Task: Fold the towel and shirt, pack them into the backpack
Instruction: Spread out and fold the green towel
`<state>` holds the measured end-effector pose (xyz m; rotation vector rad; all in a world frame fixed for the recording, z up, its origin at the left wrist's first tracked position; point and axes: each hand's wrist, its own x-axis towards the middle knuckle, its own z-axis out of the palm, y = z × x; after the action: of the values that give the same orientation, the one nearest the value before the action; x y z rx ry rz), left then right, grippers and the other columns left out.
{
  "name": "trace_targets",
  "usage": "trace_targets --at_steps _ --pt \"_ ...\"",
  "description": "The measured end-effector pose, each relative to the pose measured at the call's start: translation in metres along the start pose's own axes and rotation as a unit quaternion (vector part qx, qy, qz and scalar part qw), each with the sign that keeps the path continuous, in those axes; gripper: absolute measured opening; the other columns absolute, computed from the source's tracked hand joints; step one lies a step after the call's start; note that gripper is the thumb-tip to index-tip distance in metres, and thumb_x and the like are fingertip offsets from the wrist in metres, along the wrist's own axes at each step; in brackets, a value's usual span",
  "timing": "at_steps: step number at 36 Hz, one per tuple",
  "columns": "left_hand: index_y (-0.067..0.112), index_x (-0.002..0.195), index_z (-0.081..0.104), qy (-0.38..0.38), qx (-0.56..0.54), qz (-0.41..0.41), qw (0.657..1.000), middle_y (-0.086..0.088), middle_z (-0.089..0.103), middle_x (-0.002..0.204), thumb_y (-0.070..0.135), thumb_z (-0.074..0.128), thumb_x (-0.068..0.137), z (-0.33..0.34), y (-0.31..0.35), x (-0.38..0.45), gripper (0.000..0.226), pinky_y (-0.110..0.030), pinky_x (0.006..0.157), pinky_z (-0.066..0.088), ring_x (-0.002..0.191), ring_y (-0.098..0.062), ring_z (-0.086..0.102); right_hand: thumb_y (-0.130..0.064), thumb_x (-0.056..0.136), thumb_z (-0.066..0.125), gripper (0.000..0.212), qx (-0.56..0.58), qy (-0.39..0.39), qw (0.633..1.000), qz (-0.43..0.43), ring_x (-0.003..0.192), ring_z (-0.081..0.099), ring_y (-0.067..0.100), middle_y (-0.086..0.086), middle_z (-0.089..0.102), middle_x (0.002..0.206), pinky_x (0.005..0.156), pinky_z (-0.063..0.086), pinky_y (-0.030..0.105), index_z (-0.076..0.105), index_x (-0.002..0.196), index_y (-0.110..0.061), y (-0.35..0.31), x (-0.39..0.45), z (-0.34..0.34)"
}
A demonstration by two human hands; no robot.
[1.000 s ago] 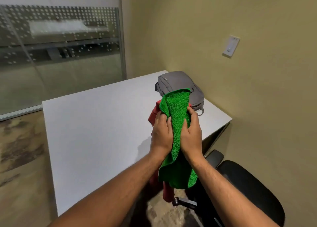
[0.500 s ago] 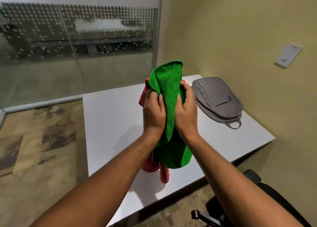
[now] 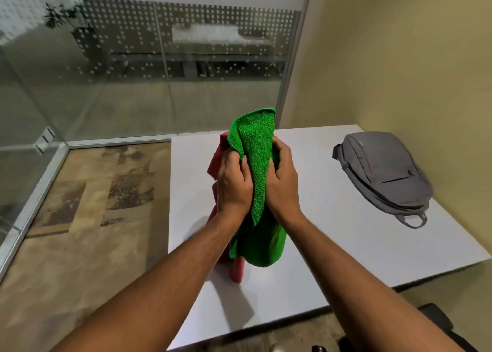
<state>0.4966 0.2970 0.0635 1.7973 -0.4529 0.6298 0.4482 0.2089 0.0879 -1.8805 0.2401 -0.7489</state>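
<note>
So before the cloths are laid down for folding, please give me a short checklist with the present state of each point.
1. Green towel gripped by both hands, left hand and right hand: ok.
2. Red shirt held together with the towel, behind it: ok; which hand grips it, cannot tell.
3. Cloths separated from each other: not ok, they are bunched together.
4. Bare white table under the hands for spreading: ok.
5. Grey backpack lying on the table, apart from the cloths: ok.
6. Backpack opened for packing: not ok, it looks zipped shut.
</note>
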Motion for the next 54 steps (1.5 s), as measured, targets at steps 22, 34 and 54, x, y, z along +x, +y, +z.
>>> trace_targets --at_steps 22,34,54 --pt "0.015 0.115 0.048 -0.118 0.183 -0.179 0.959 -0.005 0.054 0.111 0.023 0.036 0.107 0.018 -0.112 -0.037 0.016 -0.046 0.079 0.05 0.099 -0.027 0.057 -0.044 0.106 0.05 0.016 0.027 -0.253 0.962 0.103 0.108 0.057 -0.012 -0.022 0.058 0.121 0.086 0.043 0.013 0.049 0.12 -0.051 0.089 0.013 0.049" --pt "0.027 0.102 0.048 -0.203 0.218 -0.291 0.909 -0.001 0.053 0.108 0.036 0.034 0.105 0.022 -0.166 -0.063 0.016 -0.05 0.08 0.056 0.098 -0.026 0.062 -0.031 0.112 0.04 0.024 -0.017 -0.391 0.916 0.093 0.112 0.055 -0.012 -0.028 0.057 0.118 0.088 0.039 0.004 0.053 0.119 -0.05 0.157 0.013 0.066" --pt "0.009 0.106 0.069 -0.231 0.355 -0.347 0.837 -0.011 0.068 0.103 0.018 0.052 0.102 0.026 -0.175 -0.106 0.02 -0.034 0.081 0.049 0.097 -0.031 0.066 -0.051 0.091 0.026 0.079 -0.213 -0.627 0.745 0.079 0.151 0.027 0.033 0.007 0.013 0.169 0.126 0.025 0.049 0.014 0.165 -0.028 0.259 -0.017 0.074"
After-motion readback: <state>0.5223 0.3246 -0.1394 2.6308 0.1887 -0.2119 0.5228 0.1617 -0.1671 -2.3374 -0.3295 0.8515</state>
